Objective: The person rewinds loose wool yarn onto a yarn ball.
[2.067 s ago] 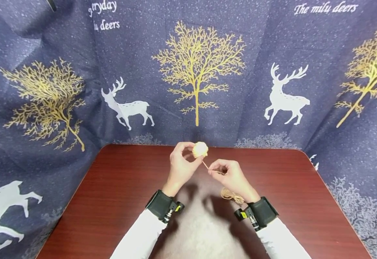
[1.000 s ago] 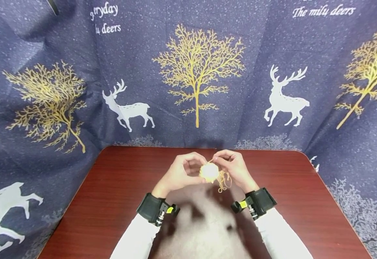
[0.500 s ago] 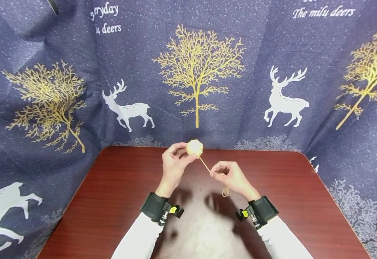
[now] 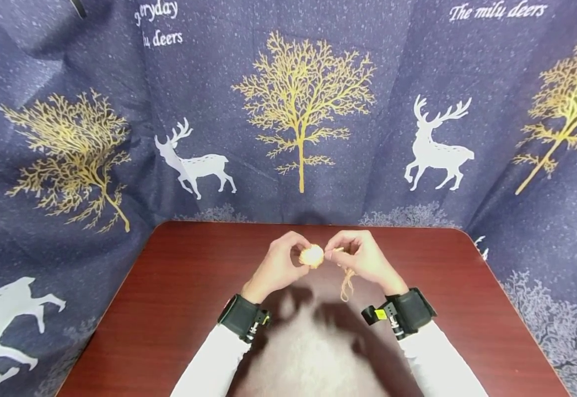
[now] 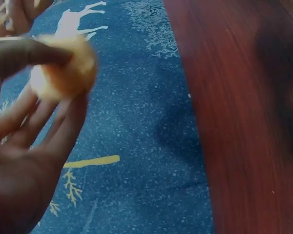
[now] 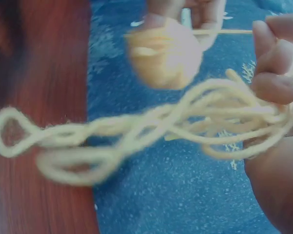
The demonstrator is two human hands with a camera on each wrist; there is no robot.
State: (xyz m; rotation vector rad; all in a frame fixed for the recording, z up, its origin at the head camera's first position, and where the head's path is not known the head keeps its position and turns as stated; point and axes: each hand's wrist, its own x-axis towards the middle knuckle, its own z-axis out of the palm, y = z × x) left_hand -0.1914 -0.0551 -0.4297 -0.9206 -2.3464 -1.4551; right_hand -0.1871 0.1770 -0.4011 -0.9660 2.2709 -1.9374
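Above the table's far part, my left hand (image 4: 279, 264) pinches a small pale-yellow yarn ball (image 4: 312, 257) between thumb and fingertips. The ball looks washed out in the head view; in the left wrist view the same yarn ball (image 5: 83, 70) is blurred. Just right of it, my right hand (image 4: 365, 258) pinches the yarn strand (image 6: 237, 32), which runs taut to the ball in the right wrist view. Loose yarn loops (image 6: 156, 122) dangle from the right hand, partly blurred. How the strand lies inside the right fingers is hidden.
Beneath the hands is a reddish-brown table (image 4: 179, 298) with rounded far corners. A dark blue cloth (image 4: 367, 165) printed with trees and deer hangs behind it and at both sides. Each wrist wears a black strap (image 4: 409, 313) with a small camera.
The yarn ball and the strand have swung between longer and shorter gaps. Since half a second ago, the left hand has lowered the ball rightward and the right hand has risen close to it.
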